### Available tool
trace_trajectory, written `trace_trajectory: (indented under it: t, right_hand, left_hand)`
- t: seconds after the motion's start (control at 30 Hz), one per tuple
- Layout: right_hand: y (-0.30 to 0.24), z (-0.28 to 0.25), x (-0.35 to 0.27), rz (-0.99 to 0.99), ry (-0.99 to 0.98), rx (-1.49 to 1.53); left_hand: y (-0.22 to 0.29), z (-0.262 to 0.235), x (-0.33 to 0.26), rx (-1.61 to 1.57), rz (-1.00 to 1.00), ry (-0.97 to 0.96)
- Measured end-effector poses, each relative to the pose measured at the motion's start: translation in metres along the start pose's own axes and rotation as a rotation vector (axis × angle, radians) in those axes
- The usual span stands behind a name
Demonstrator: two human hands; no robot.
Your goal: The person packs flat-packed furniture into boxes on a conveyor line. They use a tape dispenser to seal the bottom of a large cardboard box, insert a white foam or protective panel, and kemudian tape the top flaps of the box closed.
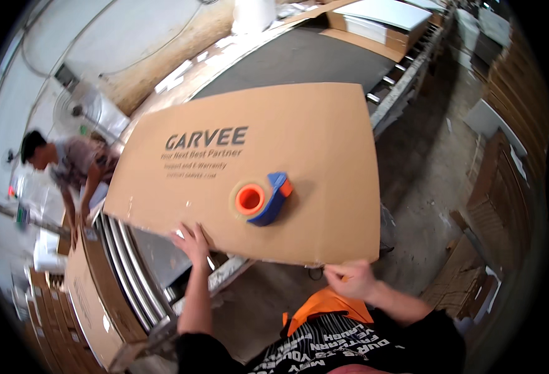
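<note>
A large flat brown cardboard box (312, 143) with dark print lies in front of me on the roller conveyor. On its top rests a tape dispenser (268, 210), blue and orange, loaded with a roll of tape. My left hand (192, 243) lies on the box's near edge, left of the dispenser, with its fingers spread. At the near right corner, my right hand (352, 278) is closed against the edge. Its curled fingers hide whatever they may be pinching.
Steel rollers (128, 268) run to the left, where a person (78, 162) bends over another carton (90, 293). Beyond my box is a dark conveyor surface (287, 59) with an open box of white panels (383, 25). Stacked cardboard (520, 106) stands along the right side.
</note>
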State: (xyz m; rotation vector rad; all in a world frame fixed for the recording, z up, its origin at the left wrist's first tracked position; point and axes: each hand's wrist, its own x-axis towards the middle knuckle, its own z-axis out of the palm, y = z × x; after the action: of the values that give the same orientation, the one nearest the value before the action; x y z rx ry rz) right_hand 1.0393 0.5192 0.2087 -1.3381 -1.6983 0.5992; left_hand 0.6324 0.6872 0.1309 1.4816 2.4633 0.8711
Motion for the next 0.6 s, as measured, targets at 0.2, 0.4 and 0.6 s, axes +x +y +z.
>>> trace_trajectory:
  t: [0.2, 0.4, 0.6]
  right_hand:
    - [0.119, -0.032, 0.190, -0.140, 0.179, -0.433]
    - [0.221, -0.005, 0.386, 0.148, 0.007, -0.718]
    - [0.225, -0.017, 0.467, 0.447, -0.108, -0.678]
  left_hand:
    - [0.043, 0.003, -0.055, -0.323, -0.213, 0.124]
    - [0.049, 0.004, -0.062, -0.175, -0.178, 0.183]
    - [0.042, -0.003, -0.066, -0.095, -0.123, 0.189]
